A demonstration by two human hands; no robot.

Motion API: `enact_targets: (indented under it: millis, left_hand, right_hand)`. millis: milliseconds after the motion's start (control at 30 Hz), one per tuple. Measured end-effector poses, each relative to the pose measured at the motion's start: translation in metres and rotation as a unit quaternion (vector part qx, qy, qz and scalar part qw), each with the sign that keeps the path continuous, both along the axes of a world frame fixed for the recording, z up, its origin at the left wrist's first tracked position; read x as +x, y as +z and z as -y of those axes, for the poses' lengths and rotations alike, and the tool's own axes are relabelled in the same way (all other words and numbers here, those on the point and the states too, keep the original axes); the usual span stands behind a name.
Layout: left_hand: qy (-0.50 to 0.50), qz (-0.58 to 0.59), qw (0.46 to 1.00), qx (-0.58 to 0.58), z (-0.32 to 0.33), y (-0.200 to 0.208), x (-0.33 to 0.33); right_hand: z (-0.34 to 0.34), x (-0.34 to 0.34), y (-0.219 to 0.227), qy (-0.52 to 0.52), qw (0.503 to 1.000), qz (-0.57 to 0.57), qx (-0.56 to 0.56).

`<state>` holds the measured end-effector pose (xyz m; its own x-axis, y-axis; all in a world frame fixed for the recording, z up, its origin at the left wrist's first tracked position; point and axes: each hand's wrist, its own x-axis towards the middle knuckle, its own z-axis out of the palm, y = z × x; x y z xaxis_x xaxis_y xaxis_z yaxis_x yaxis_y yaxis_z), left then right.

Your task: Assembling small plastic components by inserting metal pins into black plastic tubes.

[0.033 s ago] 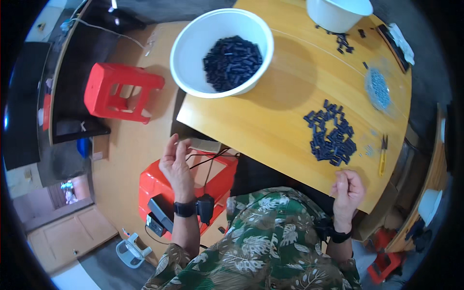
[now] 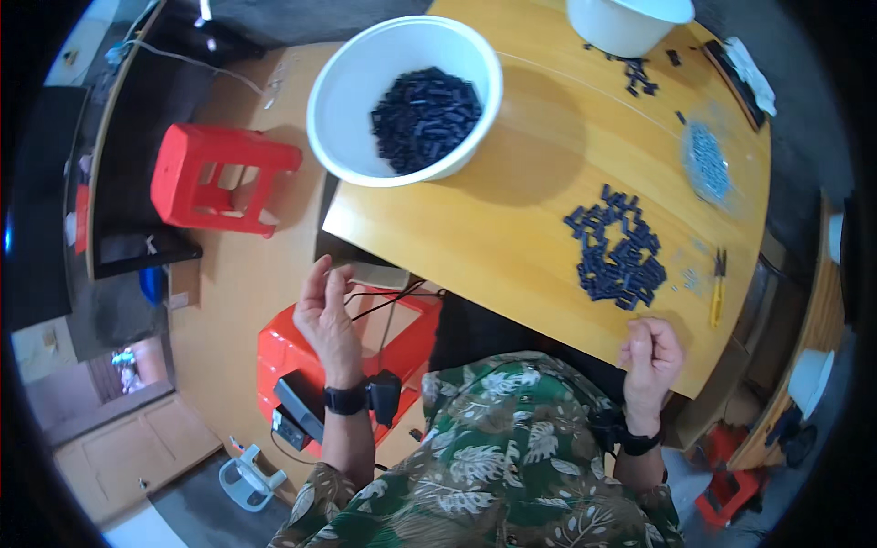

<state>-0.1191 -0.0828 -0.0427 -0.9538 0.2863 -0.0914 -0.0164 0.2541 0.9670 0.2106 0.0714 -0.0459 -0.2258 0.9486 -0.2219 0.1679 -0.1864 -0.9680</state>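
Note:
My left hand (image 2: 327,321) is raised off the table's front left edge, above a red stool (image 2: 301,342). Its fingers are bent but apart, with nothing seen between them. My right hand (image 2: 651,358) is at the table's front edge, curled closed with the thumb against the fingers; whatever it may hold is hidden. Just beyond it lies a loose pile of small black plastic pieces (image 2: 621,265). A large white bowl (image 2: 329,137) at the far left of the table holds many similar black pieces (image 2: 425,119).
On the wooden table (image 2: 512,247) are a yellow-handled cutting tool (image 2: 716,297), a clear bag of small bluish-silver parts (image 2: 708,164) and a second white bowl (image 2: 630,23) with scattered black pieces beside it. Another red stool (image 2: 215,173) stands on the floor at left.
The whole view has shifted slightly, so the table and bowls appear a little further left. Both hands keep nearly the same pose.

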Motion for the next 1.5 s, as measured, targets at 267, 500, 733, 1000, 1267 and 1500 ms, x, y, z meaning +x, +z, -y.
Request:
enact_targets:
  millis: [267,500,733,1000,1267,1500]
  left_hand:
    - [-0.307,-0.259,0.915,-0.035,-0.052,0.020,0.080]
    - [-0.413,-0.269,0.870,-0.011,-0.102,0.006,0.123]
    - [-0.430,-0.314,0.846,-0.010,-0.119,-0.005,0.128]
    - [-0.422,-0.262,0.867,0.033,-0.113,-0.004,0.126]
    - [-0.363,0.313,0.847,0.229,-0.072,0.016,0.120]
    - [-0.393,0.329,0.818,0.262,-0.065,0.021,0.125]
  right_hand:
    - [0.002,-0.010,-0.005,-0.010,0.998,-0.037,0.045]
    - [0.003,-0.005,-0.012,0.020,0.996,-0.009,0.085]
    - [0.001,-0.006,-0.011,0.028,0.994,-0.005,0.107]
    - [0.001,-0.009,-0.008,0.035,0.992,-0.009,0.120]
    - [0.004,-0.017,0.023,0.067,0.995,-0.038,0.059]
    - [0.007,-0.038,0.051,0.168,0.969,-0.119,0.135]
